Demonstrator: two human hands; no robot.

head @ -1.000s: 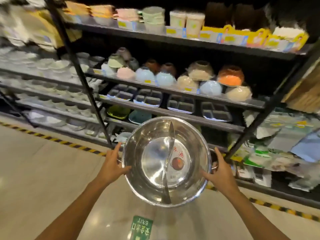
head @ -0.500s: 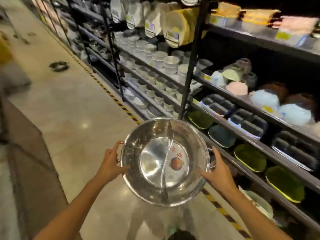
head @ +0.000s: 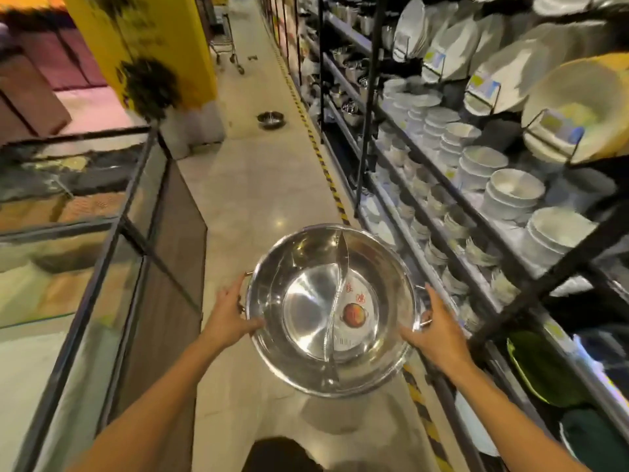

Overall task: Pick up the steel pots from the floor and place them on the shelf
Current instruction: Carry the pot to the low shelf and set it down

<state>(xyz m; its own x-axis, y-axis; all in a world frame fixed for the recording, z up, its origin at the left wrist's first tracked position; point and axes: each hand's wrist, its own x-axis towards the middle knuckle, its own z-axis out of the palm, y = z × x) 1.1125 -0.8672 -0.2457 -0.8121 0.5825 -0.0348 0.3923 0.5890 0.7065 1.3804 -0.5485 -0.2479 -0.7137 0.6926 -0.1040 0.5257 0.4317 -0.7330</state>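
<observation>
Both hands are on the steel pot, one per side. My left hand is wrapped on the left rim w/ fingers curled under the edge and thumb over it, right by the small side handle. My right hand is clamped on the opposite rim the same way, next to the other handle. Grip looks firm on both sides; pot is off the floor, held out in front at about waist level, mouth up and tipped a bit toward me.

Inside the pot a curved divider splits it into 2 halves, and a round sticker w/ red print sits on the bottom of the right half. Text too small to read.

Below the pot is beige polished floor, w/ a yellow/black striped tape line running along the base of the shelf on my right. That rack is black metal, several tiers, packed w/ stacks of white bowls and plates stood on edge higher up. Green dishes on a low tier near my right arm.

Farther down the aisle a 2nd steel pot sits on the floor, well apart from me, near the tape line. On my left is a glass display case w/ dark frame, contents blurred. Yellow pillar beyond it.
</observation>
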